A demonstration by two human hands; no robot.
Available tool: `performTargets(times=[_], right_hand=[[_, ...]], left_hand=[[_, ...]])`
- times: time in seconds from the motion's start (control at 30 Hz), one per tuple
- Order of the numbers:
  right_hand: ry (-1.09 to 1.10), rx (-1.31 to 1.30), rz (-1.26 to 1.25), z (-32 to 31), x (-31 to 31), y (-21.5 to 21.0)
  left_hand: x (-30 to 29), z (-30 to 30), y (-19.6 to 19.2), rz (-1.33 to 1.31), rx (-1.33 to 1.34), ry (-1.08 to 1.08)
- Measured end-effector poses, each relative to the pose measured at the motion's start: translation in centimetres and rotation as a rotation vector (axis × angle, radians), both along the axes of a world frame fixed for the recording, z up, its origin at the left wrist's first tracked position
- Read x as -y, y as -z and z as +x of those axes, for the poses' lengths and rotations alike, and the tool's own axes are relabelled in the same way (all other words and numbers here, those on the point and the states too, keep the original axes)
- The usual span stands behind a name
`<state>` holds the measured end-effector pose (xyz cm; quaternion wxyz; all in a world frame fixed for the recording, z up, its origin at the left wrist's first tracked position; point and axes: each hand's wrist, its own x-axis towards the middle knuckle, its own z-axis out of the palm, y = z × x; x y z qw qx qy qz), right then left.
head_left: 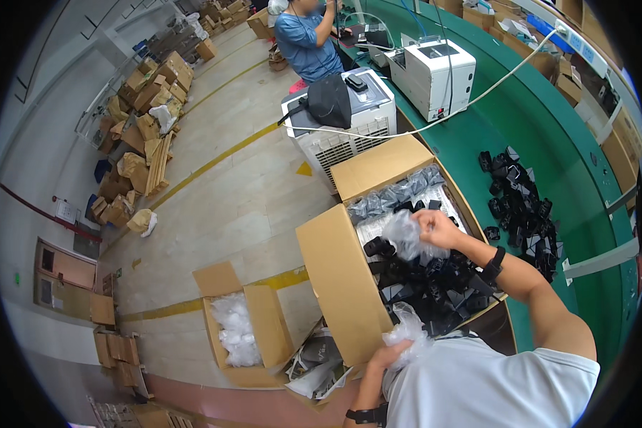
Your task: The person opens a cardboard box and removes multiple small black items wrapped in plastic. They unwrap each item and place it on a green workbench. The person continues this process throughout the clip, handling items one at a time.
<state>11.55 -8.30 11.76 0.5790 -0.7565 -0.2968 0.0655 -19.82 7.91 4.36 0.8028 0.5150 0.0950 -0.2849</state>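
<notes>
Clear plastic bags held in both hands over an open carton of black parts.

A crumpled clear plastic bag (406, 235) is grasped by the right hand (437, 228) above the middle of the large cardboard box (339, 274), which is filled with black parts (435, 285) in clear wrapping. A second clear bag (409, 329) is gripped by the left hand (390, 353) at the near edge of the same box, close to the person's chest. To the left, on the floor, a smaller cardboard box (264, 328) stuffed with discarded clear bags (235, 332) is seen. To the right, loose black parts (524, 207) are piled on the green table (578, 164). Farther off, another person's blue shirt (303, 43) is visible.
</notes>
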Motion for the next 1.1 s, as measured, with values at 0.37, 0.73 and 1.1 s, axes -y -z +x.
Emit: performTargets(times=[0.37, 0.73, 1.1], right_hand=[[-0.042, -0.019, -1.151, 6.9, -10.0, 0.3], [-0.111, 0.469, -1.136, 9.3, -13.9, 8.4], [-0.056, 0.403, -0.973, 8.7, -14.2, 11.8]], left_hand=[[-1.3, -4.6, 6.2, 0.144, 0.029, -0.140], [-2.5, -4.6, -1.6, -0.042, -0.030, -0.186], [-2.8, -4.0, 0.3, -0.002, -0.040, -0.147]])
